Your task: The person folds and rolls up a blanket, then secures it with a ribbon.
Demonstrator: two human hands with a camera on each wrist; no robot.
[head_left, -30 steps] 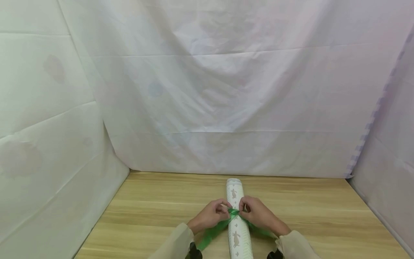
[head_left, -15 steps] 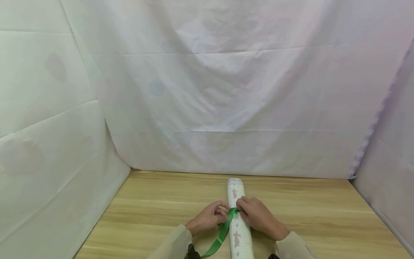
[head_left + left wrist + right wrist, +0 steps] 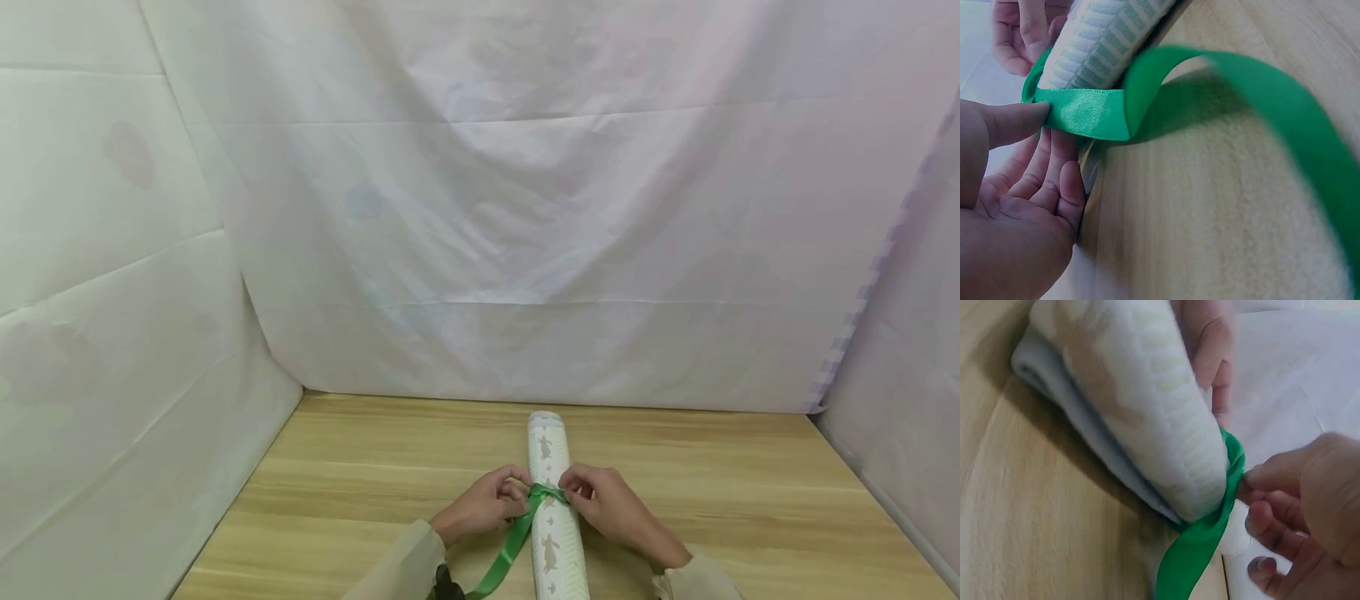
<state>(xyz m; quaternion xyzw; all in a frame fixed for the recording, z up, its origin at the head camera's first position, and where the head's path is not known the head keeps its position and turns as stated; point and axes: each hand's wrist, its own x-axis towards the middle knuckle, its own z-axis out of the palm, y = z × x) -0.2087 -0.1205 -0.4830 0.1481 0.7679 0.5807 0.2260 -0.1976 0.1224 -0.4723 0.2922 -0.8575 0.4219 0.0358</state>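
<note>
A rolled white cloth (image 3: pixel 550 550) with brown rabbit figures lies lengthwise on the wooden table. Around its middle runs a green satin ribbon (image 3: pixel 513 542), crossed on top of the roll. My left hand (image 3: pixel 480 505) pinches the ribbon at the roll's left side; in the left wrist view the thumb presses on the ribbon (image 3: pixel 1088 112), fingers behind it. On the other side, my right hand (image 3: pixel 611 507) pinches the ribbon between thumb and index finger. The right wrist view shows that pinch beside the cloth (image 3: pixel 1147 412), the remaining fingers loosely curled. One ribbon tail curves toward the left sleeve.
The wooden tabletop (image 3: pixel 360 500) extends on both sides of the roll. White sheets (image 3: pixel 480 208) hang behind and at the sides of the table. A dark wrist device (image 3: pixel 447 583) sits at the left cuff.
My right hand reached leftward over the roll, then drew back right with the ribbon. The left hand has barely moved. The ribbon tail on the right has dropped from the head view.
</note>
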